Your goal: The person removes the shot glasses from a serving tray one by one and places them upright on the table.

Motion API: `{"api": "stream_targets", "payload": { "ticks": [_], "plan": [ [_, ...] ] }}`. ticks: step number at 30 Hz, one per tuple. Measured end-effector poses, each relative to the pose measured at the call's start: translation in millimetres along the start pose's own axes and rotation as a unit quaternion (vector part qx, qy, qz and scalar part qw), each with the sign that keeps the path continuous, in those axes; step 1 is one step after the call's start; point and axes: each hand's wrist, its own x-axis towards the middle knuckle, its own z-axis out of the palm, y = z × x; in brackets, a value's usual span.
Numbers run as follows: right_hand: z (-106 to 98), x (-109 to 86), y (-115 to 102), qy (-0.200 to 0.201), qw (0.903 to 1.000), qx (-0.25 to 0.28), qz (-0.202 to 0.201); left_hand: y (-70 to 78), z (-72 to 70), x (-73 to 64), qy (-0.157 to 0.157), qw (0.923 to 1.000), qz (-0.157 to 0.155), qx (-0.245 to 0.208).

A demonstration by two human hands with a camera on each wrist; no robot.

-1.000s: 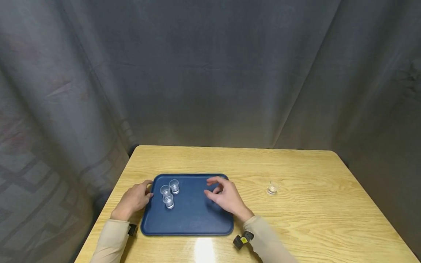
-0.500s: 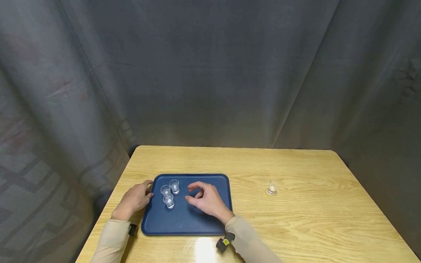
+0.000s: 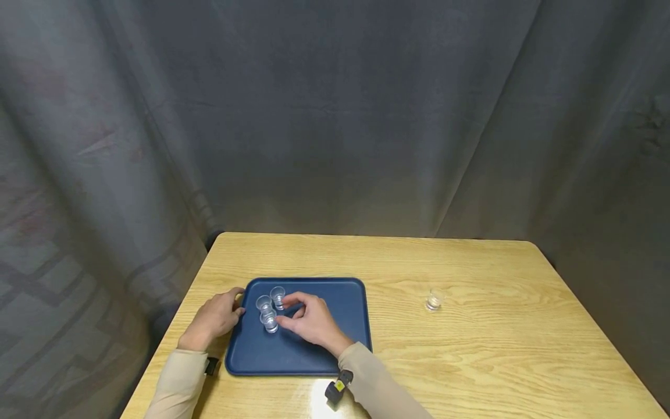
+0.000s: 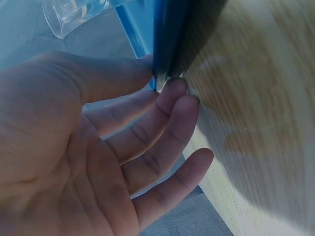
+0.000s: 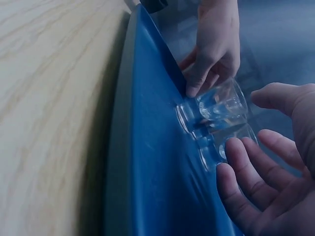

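My left hand (image 3: 213,317) touches the left edge of a dark blue tray (image 3: 277,356); in the left wrist view its thumb and index finger meet the tray's side, fingers fairly straight. Three small clear shot glasses stand upright and close together on the tray's left part: a back one (image 3: 277,295), a left one (image 3: 263,303) and a front one (image 3: 269,321). My right hand (image 3: 314,324) is over the tray just right of them, thumb and fingers spread apart. Its fingertips are close to the back and front glasses; contact cannot be made out.
Another clear shot glass (image 3: 434,299) stands on the wooden table (image 3: 502,337), well right of the tray. Grey curtains (image 3: 335,128) hang behind and beside the table.
My right hand has moved left across the tray, from its right side to the cluster of glasses. The left hand, tray and glasses have stayed in place.
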Motion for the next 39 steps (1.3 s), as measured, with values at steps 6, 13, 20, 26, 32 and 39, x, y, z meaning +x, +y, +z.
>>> {"api": "stream_targets", "payload": {
  "ticks": [6,13,20,26,32,39],
  "plan": [
    [10.2,3.8,0.9,0.006,1.0,0.006,-0.003,0.1,1.7,0.3,-0.003,1.0,-0.006,0.0],
    [17.5,3.6,1.3,0.006,0.9999,0.011,-0.001,-0.4,2.6,-0.4,-0.004,1.0,-0.001,0.0],
    [22.0,2.8,4.1,-0.007,0.9999,0.0,-0.013,0.4,2.1,-0.8,-0.003,1.0,0.002,0.004],
    [23.1,1.5,5.8,-0.012,0.9995,-0.002,-0.03,0.3,2.0,-1.8,-0.005,1.0,0.003,0.003],
    [23.5,2.9,7.4,0.002,0.9988,-0.007,-0.048,-0.7,1.7,-1.5,-0.008,1.0,-0.002,0.001],
    [20.9,2.3,8.3,0.022,0.9987,-0.005,-0.047,-0.1,0.2,0.8,-0.008,1.0,-0.005,0.004]
  ]
}}
